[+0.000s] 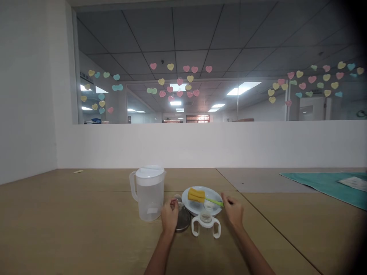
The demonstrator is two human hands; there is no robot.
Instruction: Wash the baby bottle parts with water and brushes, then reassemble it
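My right hand (pixel 234 212) is closed on the green handle end of a sponge brush (pixel 196 195). The brush's yellow sponge head is over a pale plate (pixel 186 191). A small whitish ring-shaped piece (pixel 208 206) lies in the plate. Fingers pinched, my left hand (pixel 169 215) is beside a dark grey cone-shaped thing (pixel 183 220). Something small and clear shows at those fingertips, too blurred to name. Between the hands, in front of the plate, stands a clear baby bottle (pixel 205 217) with two white handles and an uncapped mouth.
A translucent lidded pitcher (pixel 150 196) stands left of my left hand. Teal cloth (pixel 321 183) with a pale sheet on it lies at the far right. A small yellowish scrap (pixel 78 171) is at the back left. Behind the table rises a white wall (pixel 200 145) with a window above.
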